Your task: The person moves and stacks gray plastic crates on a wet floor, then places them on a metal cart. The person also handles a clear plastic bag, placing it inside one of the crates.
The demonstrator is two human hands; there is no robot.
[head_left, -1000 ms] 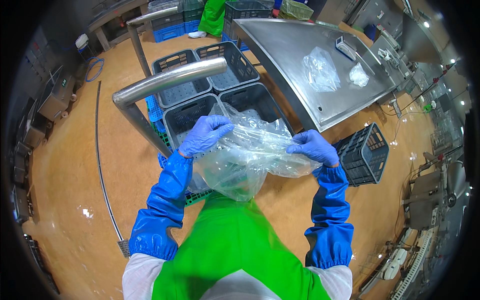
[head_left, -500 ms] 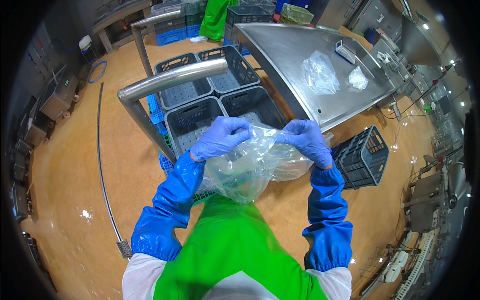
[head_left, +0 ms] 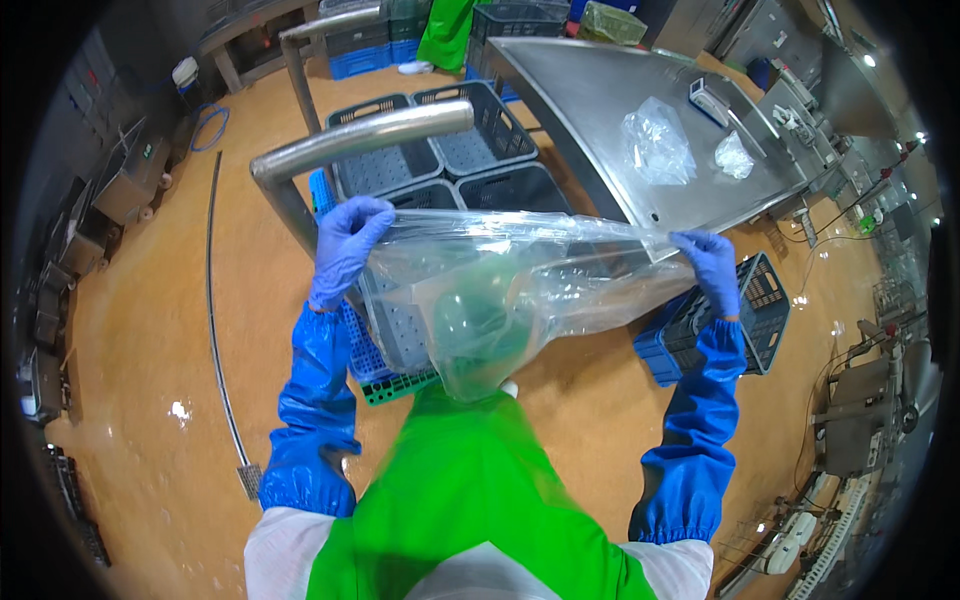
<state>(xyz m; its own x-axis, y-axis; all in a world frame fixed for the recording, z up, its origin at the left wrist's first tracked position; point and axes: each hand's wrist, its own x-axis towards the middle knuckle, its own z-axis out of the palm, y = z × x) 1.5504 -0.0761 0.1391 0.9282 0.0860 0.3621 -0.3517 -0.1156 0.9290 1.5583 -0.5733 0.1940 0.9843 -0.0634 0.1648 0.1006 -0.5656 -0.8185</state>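
A large clear plastic bag (head_left: 480, 300) is stretched wide between my two gloved hands. My left hand (head_left: 350, 245) pinches its upper left corner beside the metal handle. At the other end, my right hand (head_left: 708, 265) grips the upper right corner near the steel table's corner. The bag hangs down toward my green apron, and its film partly covers the grey crates (head_left: 400, 325) behind it.
Several open grey crates stand grouped behind a bent steel handle (head_left: 360, 140). To the right, the steel table (head_left: 570, 100) bears crumpled clear plastic (head_left: 657, 140), a white bundle (head_left: 734, 155) and a small device (head_left: 708, 102). Another crate (head_left: 765, 315) stands on the floor. Someone in green (head_left: 447, 35) is at the back.
My hands have moved apart, the left going left and the right going right. The bunched bag is now pulled out wide between them.
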